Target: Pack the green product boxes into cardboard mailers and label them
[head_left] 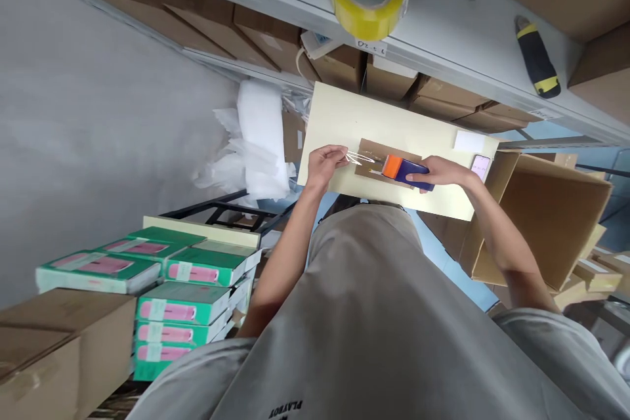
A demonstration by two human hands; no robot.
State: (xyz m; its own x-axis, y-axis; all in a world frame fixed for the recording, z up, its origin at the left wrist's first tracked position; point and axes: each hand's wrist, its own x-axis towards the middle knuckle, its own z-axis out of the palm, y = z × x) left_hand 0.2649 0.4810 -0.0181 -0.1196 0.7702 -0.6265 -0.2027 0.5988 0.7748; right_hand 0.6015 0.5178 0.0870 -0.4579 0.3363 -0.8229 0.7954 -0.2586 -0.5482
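Observation:
My left hand (327, 165) is closed in a pinch on a thin white cord (358, 157), whose loops stick out to the right of the fingertips. In my right hand (438, 172) is a small dark blue box (412, 172) with an orange end (392, 166); the fingers wrap round its right end. The orange end points at the cord. Under the box lies a flat brown piece of cardboard (367, 145) on the cream tabletop (339, 108). Small thin items on the cardboard, beside the orange end, are too small to make out.
A phone (480, 167) lies at the tabletop's right, beside a large open carton (551, 210). On the shelf above are a yellow tape roll (367, 20) and a utility knife (537, 58). Green boxes (182, 302) are stacked lower left. White wrapping (260, 138) stands left of the table.

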